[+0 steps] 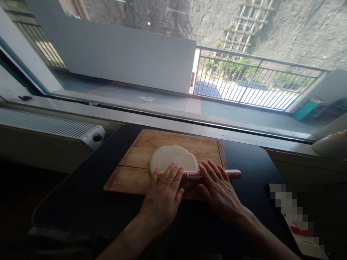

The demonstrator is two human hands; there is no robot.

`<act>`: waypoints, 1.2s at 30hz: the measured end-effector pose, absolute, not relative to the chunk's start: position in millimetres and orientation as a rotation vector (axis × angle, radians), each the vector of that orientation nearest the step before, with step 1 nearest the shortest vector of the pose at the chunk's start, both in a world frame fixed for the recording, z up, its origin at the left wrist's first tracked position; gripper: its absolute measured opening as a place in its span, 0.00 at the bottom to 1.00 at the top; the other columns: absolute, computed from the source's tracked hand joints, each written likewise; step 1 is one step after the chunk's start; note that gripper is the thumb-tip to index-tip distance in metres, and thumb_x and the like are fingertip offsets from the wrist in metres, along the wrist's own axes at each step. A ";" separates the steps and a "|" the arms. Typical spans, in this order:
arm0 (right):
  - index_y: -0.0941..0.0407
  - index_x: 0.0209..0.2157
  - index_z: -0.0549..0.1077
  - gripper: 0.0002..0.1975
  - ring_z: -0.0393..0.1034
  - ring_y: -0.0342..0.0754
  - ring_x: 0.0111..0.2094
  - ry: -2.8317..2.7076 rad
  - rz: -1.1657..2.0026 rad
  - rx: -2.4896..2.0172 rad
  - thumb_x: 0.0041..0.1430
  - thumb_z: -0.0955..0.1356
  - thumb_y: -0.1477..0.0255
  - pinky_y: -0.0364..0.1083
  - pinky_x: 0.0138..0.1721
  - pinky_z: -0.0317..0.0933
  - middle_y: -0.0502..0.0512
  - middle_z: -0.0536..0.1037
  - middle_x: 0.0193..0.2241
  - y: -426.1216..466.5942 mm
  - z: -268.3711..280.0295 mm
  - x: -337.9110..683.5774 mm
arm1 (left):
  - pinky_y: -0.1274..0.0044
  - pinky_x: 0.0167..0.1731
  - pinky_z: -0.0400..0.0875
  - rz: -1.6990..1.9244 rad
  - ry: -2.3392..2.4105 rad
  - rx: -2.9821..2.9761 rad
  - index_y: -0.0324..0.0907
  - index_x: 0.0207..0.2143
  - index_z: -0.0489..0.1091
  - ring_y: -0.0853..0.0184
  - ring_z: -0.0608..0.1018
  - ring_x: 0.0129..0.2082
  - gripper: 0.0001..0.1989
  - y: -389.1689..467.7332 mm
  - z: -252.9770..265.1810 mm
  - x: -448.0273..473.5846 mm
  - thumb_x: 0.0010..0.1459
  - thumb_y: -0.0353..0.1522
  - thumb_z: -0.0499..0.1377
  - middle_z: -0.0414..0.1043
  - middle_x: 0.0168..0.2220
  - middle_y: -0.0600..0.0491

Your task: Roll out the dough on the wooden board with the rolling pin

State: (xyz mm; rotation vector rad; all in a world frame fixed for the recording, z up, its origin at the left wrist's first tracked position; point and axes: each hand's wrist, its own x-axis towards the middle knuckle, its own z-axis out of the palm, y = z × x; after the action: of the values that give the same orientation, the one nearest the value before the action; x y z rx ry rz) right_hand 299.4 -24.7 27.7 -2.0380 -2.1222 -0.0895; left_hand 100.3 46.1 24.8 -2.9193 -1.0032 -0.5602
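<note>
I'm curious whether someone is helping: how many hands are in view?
2. The left hand lies over the rolling pin by the dough; the right hand lies farther right along it. No others show.

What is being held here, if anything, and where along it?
A rolling pin: the left hand lies open over its left part, the right hand open over its right, leaving that end bare.
</note>
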 end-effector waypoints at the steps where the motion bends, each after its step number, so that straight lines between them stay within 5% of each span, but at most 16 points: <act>1: 0.53 0.62 0.49 0.27 0.35 0.49 0.64 -2.123 -0.085 -2.043 0.64 0.54 0.60 0.53 0.62 0.34 0.51 0.50 0.63 -20.3 28.0 301.2 | 0.61 0.61 0.41 -0.564 -1.009 -2.908 0.41 0.61 0.53 0.60 0.52 0.63 0.25 48.0 24.6 101.3 0.62 0.37 0.44 0.52 0.62 0.50; 5: 0.51 0.58 0.58 0.25 0.36 0.53 0.64 -1.980 -0.053 -2.202 0.65 0.50 0.58 0.57 0.60 0.34 0.53 0.55 0.61 50.6 35.0 314.4 | 0.56 0.60 0.36 -0.625 -1.245 -2.763 0.37 0.57 0.60 0.58 0.53 0.62 0.25 99.5 28.3 131.8 0.63 0.39 0.41 0.58 0.59 0.45; 11: 0.53 0.56 0.60 0.26 0.43 0.55 0.62 -1.837 0.176 -2.346 0.65 0.49 0.57 0.58 0.58 0.42 0.58 0.56 0.60 137.7 51.5 323.8 | 0.48 0.55 0.43 -0.484 -1.597 -2.794 0.42 0.50 0.66 0.56 0.57 0.60 0.22 179.3 44.1 167.6 0.63 0.38 0.39 0.65 0.55 0.46; 17: 0.51 0.57 0.60 0.24 0.37 0.54 0.64 -1.988 -0.099 -2.135 0.65 0.51 0.59 0.57 0.60 0.37 0.53 0.57 0.60 57.5 35.9 306.1 | 0.56 0.60 0.40 -0.623 -1.256 -2.801 0.41 0.53 0.64 0.59 0.58 0.60 0.22 109.7 34.4 133.1 0.63 0.37 0.40 0.64 0.56 0.47; 21: 0.52 0.61 0.52 0.25 0.38 0.50 0.64 -2.151 -0.178 -1.948 0.64 0.54 0.64 0.54 0.61 0.36 0.52 0.52 0.62 -7.7 24.9 300.4 | 0.59 0.61 0.40 -0.607 -1.104 -2.864 0.41 0.60 0.55 0.60 0.53 0.62 0.23 52.1 21.4 103.5 0.62 0.33 0.42 0.53 0.62 0.50; 26: 0.50 0.60 0.55 0.24 0.39 0.51 0.63 -2.145 -0.090 -2.038 0.65 0.53 0.60 0.55 0.61 0.37 0.50 0.56 0.61 25.9 32.9 309.4 | 0.58 0.60 0.36 -0.625 -1.162 -2.800 0.38 0.59 0.55 0.58 0.52 0.63 0.25 77.0 23.3 116.4 0.62 0.37 0.43 0.53 0.62 0.48; 30: 0.50 0.55 0.62 0.24 0.42 0.53 0.62 -1.968 -0.008 -2.216 0.65 0.50 0.59 0.57 0.58 0.41 0.53 0.59 0.59 104.8 44.0 315.0 | 0.55 0.58 0.42 -0.638 -1.376 -2.689 0.40 0.54 0.63 0.56 0.56 0.61 0.23 139.8 37.7 147.1 0.62 0.40 0.43 0.61 0.58 0.45; 36: 0.53 0.48 0.68 0.24 0.47 0.52 0.60 -1.810 -0.051 -2.231 0.66 0.48 0.61 0.54 0.56 0.46 0.56 0.61 0.57 132.8 43.6 319.2 | 0.63 0.48 0.57 -0.730 -1.295 -2.666 0.40 0.33 0.72 0.59 0.71 0.42 0.22 151.1 40.0 147.1 0.63 0.39 0.41 0.73 0.36 0.45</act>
State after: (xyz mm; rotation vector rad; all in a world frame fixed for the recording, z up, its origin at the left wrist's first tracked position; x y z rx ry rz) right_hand 319.2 132.8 43.6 -2.2312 -1.8095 -0.0508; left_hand 147.1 151.1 40.0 -2.6657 -1.2950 -0.7296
